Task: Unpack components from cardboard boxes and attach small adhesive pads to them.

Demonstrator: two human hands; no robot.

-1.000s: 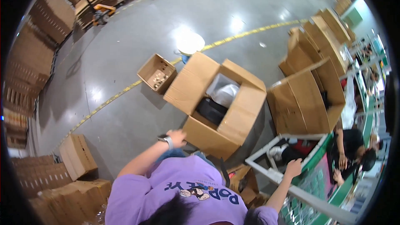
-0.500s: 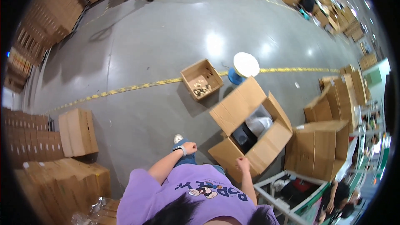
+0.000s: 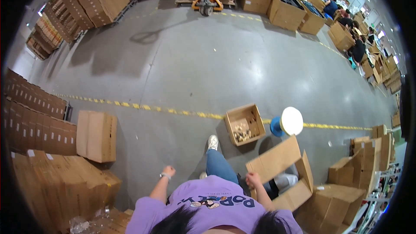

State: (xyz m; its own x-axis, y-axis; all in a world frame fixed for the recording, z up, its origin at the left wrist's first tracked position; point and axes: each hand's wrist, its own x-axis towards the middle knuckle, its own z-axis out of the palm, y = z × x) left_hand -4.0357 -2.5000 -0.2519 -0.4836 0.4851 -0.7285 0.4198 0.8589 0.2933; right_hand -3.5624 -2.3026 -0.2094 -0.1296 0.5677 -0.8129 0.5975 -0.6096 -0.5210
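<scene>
Open cardboard box [image 3: 281, 177] held by a flap on the concrete floor [image 3: 195, 73].

The box lies near the floor's yellow line [image 3: 173, 112], long axis slanting up to the right, opening upward. The right hand [image 3: 252, 179] grips its left flap; the left hand [image 3: 168, 171] hangs loosely curled, holding nothing.

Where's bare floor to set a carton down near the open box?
Free: grey floor between the closed carton and small open box, under the left hand; also the wide stretch beyond the yellow line. Crowded: right of the large open box held by the right hand, among stacked cartons.
</scene>
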